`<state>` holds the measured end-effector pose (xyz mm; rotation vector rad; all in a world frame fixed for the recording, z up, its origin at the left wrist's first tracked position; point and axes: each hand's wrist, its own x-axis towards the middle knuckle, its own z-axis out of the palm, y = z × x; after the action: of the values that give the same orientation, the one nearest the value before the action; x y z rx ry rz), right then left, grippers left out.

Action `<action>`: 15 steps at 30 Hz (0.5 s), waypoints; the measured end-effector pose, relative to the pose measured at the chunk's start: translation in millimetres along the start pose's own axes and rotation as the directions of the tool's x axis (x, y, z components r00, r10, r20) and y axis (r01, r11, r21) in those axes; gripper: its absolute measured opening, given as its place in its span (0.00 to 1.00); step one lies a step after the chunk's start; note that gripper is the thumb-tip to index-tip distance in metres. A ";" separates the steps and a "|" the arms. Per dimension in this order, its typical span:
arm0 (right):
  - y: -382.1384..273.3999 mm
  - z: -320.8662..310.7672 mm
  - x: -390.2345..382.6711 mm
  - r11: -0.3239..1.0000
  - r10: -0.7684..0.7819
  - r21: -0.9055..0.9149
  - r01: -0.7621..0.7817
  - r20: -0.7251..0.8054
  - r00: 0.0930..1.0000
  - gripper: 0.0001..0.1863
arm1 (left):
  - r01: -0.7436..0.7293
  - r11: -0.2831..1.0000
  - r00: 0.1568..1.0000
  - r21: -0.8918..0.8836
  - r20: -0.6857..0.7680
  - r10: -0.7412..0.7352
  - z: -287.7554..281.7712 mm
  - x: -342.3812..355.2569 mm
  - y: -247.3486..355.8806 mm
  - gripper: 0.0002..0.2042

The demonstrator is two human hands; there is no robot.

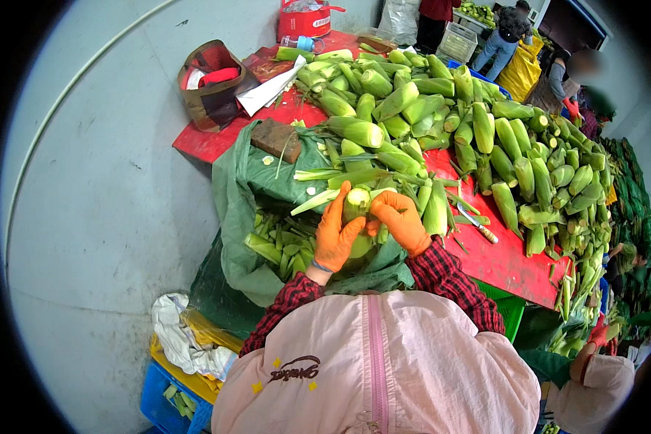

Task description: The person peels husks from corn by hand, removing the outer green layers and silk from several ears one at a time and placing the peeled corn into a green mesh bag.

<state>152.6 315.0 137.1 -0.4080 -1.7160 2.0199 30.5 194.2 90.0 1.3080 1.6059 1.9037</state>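
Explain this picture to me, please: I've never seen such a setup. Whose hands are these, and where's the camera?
There is no machine: a person works with two orange-gloved hands. The one picture comes from a fisheye camera on their head, looking down, so straight edges bend. The left hand holds an ear of corn; the right hand is at its side, though whether it grips a leaf is hard to tell. On the red table lie a heap of green corn and a knife.

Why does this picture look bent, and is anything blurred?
Head view: the fisheye lens bends straight edges and leaves dark corners; the left hand and right hand look reasonably sharp; a blurred patch covers the head of a background person.
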 end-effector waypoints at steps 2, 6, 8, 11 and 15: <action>0.1 1.1 -1.0 1.000 0.013 0.018 -0.013 0.001 1.000 0.10 | 0.078 0.956 0.997 -0.284 0.029 -0.073 3.6 -0.5 -6.4 0.33; -1.3 7.2 -5.7 0.999 0.033 0.021 -0.034 0.046 0.998 0.10 | 0.181 0.870 0.982 -0.459 0.032 -0.187 8.7 -1.1 1.6 0.28; 2.7 11.6 -9.4 0.999 0.017 0.031 -0.018 0.041 0.999 0.09 | 0.239 0.791 0.964 -0.563 0.044 -0.261 8.2 1.7 10.2 0.27; 2.0 14.6 -17.0 0.999 -0.033 0.014 0.033 0.066 0.997 0.07 | 0.253 0.750 0.954 -0.611 0.031 -0.297 8.3 8.8 22.8 0.24; -12.6 10.7 -16.6 0.876 -0.312 -0.373 0.304 0.042 0.949 0.06 | 0.269 0.610 0.890 -0.746 -0.050 -0.454 3.2 15.0 -2.9 0.26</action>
<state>163.2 298.8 150.3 -0.2501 -2.0153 1.4588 24.3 208.0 93.7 0.3824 0.8911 2.1190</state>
